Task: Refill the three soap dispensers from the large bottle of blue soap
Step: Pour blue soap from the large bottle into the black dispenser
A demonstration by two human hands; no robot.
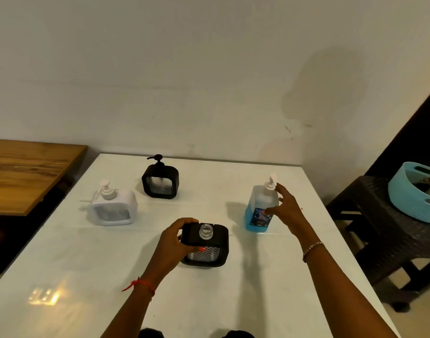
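A black square dispenser [210, 242] stands near the middle of the white table [233, 301], its pump off and its clear threaded neck bare. My left hand [176, 240] grips its left side. To its right stands the large bottle of blue soap [259, 213] with a white pump, about half full. My right hand [286, 207] is at the bottle's right side with fingers spread, thumb touching the label and a fingertip by the pump. A white dispenser [114, 206] with pump sits at the left, and a second black dispenser [160, 180] with pump stands at the back.
A wooden table [26, 172] adjoins on the left. A dark wicker stool [389, 230] on the right carries a light blue basket [414, 203]. The wall runs right behind the white table's far edge.
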